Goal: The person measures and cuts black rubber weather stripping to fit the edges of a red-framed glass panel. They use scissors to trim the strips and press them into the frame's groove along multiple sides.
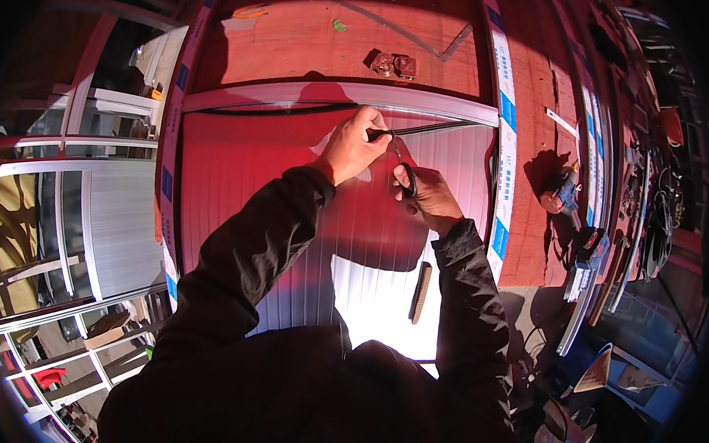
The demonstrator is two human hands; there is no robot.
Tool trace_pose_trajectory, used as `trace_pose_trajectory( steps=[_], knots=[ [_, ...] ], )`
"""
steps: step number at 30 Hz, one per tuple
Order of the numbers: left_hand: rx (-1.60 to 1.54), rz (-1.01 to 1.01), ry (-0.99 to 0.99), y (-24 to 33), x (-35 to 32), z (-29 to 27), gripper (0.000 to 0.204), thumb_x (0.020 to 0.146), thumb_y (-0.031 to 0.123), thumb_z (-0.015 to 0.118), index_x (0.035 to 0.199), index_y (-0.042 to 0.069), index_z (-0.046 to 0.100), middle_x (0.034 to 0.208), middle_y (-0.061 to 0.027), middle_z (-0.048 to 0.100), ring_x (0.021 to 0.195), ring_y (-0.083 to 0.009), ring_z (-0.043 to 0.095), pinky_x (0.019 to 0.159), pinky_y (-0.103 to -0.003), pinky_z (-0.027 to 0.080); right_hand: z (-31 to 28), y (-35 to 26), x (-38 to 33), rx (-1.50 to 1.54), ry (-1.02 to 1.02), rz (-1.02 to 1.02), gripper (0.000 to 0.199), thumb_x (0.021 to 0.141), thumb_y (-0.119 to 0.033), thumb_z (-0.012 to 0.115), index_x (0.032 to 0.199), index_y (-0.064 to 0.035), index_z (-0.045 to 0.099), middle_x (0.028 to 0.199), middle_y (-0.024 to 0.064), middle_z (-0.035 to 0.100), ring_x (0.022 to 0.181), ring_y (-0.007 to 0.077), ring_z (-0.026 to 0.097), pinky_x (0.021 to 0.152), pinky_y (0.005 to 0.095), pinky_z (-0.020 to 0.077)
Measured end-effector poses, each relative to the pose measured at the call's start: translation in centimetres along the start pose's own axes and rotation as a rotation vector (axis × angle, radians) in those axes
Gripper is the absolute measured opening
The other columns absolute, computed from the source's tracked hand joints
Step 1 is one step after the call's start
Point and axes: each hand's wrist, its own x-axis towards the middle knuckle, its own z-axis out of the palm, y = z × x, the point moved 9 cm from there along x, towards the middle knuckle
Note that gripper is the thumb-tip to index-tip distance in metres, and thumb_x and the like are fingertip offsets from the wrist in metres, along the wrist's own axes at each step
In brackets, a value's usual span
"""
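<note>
My left hand [354, 144] is closed in a pinch on a black rubber strip [435, 129], near the middle of the frame's crossbar [297, 95]. The strip runs on to the right, toward the frame's upright. Scissors [406, 176] with black handles sit in my right hand [432, 195], fingers wrapped round the grips. Their blades point up at the strip, just right of my left fingertips; whether they touch it I cannot tell. More black strip lies along the crossbar to the left. Beneath both hands is a ribbed panel [242, 216] set in the frame.
A brown stick-like piece [421, 293] rests on the panel near my right forearm. Beyond the crossbar, a tape measure [406, 67] and a small green scrap [339, 26] lie on the red surface. A cordless drill [564, 196] lies at right. Metal frames [86, 139] stand at left.
</note>
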Motion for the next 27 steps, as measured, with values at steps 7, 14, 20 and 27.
trace_pose_trajectory(
  steps=[7,14,20,27],
  knots=[
    [-0.072,-0.019,-0.01,0.0,0.4,-0.2,0.025,0.088,-0.002,0.068,0.102,0.002,0.047,0.096,-0.0076,0.064,0.09,-0.0137,0.064,0.08,-0.029,0.052,-0.3,0.3,-0.1,0.041,0.029,0.013,0.044,0.085,-0.048,0.077,0.079,-0.006,0.065,0.065,-0.001,0.058,0.054,0.0068,0.048,0.047,0.025,0.034],
    [0.21,0.218,0.217,0.8,3.6,-5.6,0.022,0.089,0.003,0.069,0.108,0.004,0.058,0.102,-0.0048,0.069,0.094,-0.0198,0.067,0.089,-0.035,0.051,-11.8,-1.8,-7.0,-0.077,0.499,-0.47,0.031,0.087,-0.026,0.079,0.097,0.0026,0.071,0.079,0.0019,0.066,0.068,0.0089,0.056,0.062,0.0262,0.0441],
    [0.808,0.308,0.296,0.2,9.4,-9.6,0.036,0.084,0.019,0.071,0.117,0.008,0.062,0.113,-0.0139,0.067,0.106,-0.0335,0.063,0.099,-0.045,0.043,-29.3,1.7,-12.6,-0.934,0.852,-0.185,0.034,0.078,-0.019,0.079,0.1,0.0053,0.068,0.076,0.0121,0.064,0.066,0.0182,0.062,0.063,0.0356,0.0489],
    [0.701,0.133,-0.13,-5.0,6.1,-3.5,0.056,0.084,0.038,0.069,0.13,0.01,0.057,0.129,-0.014,0.061,0.123,-0.0317,0.052,0.11,-0.044,0.033,-30.6,1.9,-12.3,-0.746,0.908,0.034,0.028,0.082,-0.019,0.076,0.082,0.0015,0.057,0.063,0.0083,0.06,0.049,0.0116,0.057,0.047,0.0271,0.045]
  ],
)
